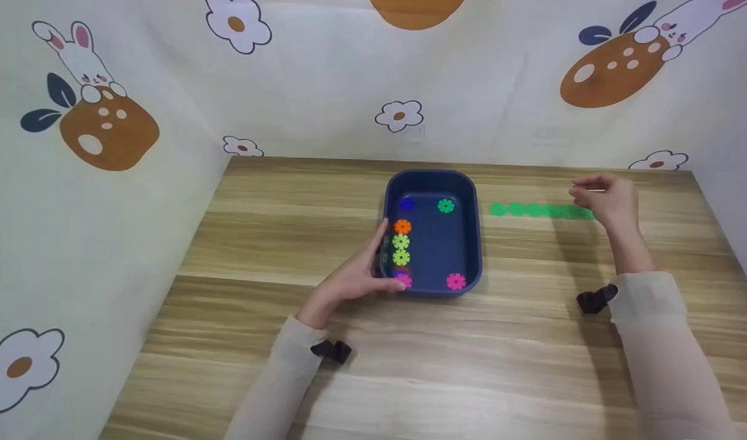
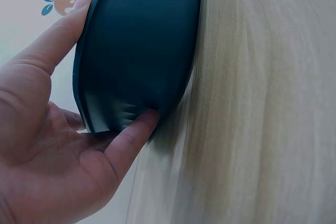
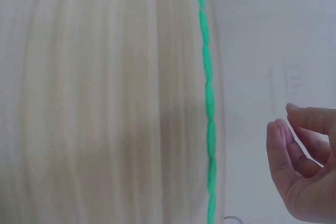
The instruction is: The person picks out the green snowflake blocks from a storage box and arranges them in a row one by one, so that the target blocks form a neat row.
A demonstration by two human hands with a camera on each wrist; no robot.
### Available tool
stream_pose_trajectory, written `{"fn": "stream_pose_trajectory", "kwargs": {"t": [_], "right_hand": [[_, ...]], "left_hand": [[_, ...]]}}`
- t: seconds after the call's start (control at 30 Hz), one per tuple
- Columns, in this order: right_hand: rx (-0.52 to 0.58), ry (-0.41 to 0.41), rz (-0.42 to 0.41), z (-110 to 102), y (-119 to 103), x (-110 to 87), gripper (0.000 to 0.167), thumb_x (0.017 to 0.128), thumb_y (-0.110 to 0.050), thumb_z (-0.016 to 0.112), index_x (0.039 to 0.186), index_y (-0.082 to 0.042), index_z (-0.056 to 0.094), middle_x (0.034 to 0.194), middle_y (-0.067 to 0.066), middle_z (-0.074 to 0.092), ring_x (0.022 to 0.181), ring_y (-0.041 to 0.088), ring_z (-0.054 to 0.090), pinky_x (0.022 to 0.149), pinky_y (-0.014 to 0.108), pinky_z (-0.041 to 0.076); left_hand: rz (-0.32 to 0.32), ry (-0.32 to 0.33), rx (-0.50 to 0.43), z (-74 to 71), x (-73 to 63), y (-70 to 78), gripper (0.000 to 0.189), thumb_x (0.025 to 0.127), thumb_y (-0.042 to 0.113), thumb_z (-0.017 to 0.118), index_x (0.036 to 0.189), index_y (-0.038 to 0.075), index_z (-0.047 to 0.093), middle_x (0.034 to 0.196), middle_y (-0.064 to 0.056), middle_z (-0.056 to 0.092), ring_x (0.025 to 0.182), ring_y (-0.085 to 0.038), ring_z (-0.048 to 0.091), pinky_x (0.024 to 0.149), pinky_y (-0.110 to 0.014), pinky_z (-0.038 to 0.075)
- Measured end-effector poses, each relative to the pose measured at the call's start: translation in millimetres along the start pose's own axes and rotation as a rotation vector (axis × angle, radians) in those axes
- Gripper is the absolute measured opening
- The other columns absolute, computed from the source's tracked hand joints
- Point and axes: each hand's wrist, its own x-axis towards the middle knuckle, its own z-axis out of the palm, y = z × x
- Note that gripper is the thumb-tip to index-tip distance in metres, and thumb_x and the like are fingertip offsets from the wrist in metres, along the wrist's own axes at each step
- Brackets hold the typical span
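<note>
A dark blue plastic bin (image 1: 433, 247) stands on the wooden table, with my left hand (image 1: 350, 275) gripping its near left corner. The thumb reaches over the near rim while the fingers lie along the left side; in the left wrist view they press the bin's outer wall (image 2: 139, 45). Over the right end of a row of green snowflake discs (image 1: 535, 210) hovers my right hand (image 1: 616, 198). Its fingers are bent towards the thumb, and in the right wrist view a gap shows between the tips of this hand (image 3: 307, 163), with nothing in it.
Inside the bin lie a blue disc (image 1: 406, 204), a green disc (image 1: 446, 206), an orange disc (image 1: 402, 227), yellow discs (image 1: 401, 242) and pink discs (image 1: 456, 281). A patterned cloth wall (image 1: 324, 91) rises behind the wooden table (image 1: 275, 244) and along its left side.
</note>
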Motion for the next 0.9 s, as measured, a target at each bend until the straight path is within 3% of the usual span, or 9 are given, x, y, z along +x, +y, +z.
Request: {"fn": "stream_pose_trajectory", "kwargs": {"t": [0.1,0.27,0.47,0.7,0.9], "right_hand": [[0.059,-0.028,-0.021,9,-10,-2.1,0.014,0.092,-0.007,0.068,0.105,-0.002,0.069,0.077,-0.019,0.068,0.066,-0.008,0.067,0.065,0.012,0.057],[0.09,-0.059,-0.049,24,-25,-6.3,0.007,0.092,-0.01,0.07,0.099,-0.011,0.071,0.08,-0.016,0.068,0.07,-0.006,0.068,0.067,0.013,0.057],[0.058,-0.088,-0.083,43,-40,-10.3,0.027,0.092,-0.016,0.072,0.111,0.003,0.068,0.082,-0.016,0.066,0.075,-0.005,0.068,0.072,0.015,0.058],[0.096,-0.135,-0.112,64,-54,-12.8,0.014,0.091,-0.009,0.071,0.104,-0.004,0.07,0.083,-0.013,0.068,0.076,-0.004,0.068,0.071,0.014,0.058],[0.093,-0.166,-0.135,80,-60,-15.8,0.024,0.092,-0.008,0.07,0.111,0.005,0.067,0.085,-0.012,0.068,0.076,-0.004,0.067,0.072,0.015,0.058]], "left_hand": [[0.007,-0.002,-0.009,0.3,0.5,0.4,0.124,0.079,0.027,0.086,0.161,0.023,-0.006,0.17,-0.01,-0.003,0.155,-0.031,0.009,0.127,-0.047,0.013],[0.012,-0.012,-0.021,-0.2,0.6,0.7,0.125,0.079,0.03,0.086,0.161,0.023,-0.007,0.17,-0.01,-0.004,0.155,-0.031,0.008,0.127,-0.047,0.012],[0.025,-0.018,-0.023,-1.1,0.7,0.1,0.124,0.079,0.031,0.085,0.161,0.022,-0.007,0.169,-0.012,-0.005,0.155,-0.033,0.007,0.127,-0.048,0.011],[-0.001,-0.017,-0.038,-0.5,-0.2,0.1,0.124,0.079,0.028,0.085,0.161,0.024,-0.008,0.17,-0.009,-0.004,0.155,-0.029,0.01,0.127,-0.045,0.012],[0.011,-0.012,-0.03,-0.6,-0.6,-0.3,0.125,0.078,0.029,0.086,0.161,0.022,-0.007,0.169,-0.011,-0.003,0.155,-0.032,0.011,0.127,-0.046,0.013]]}}
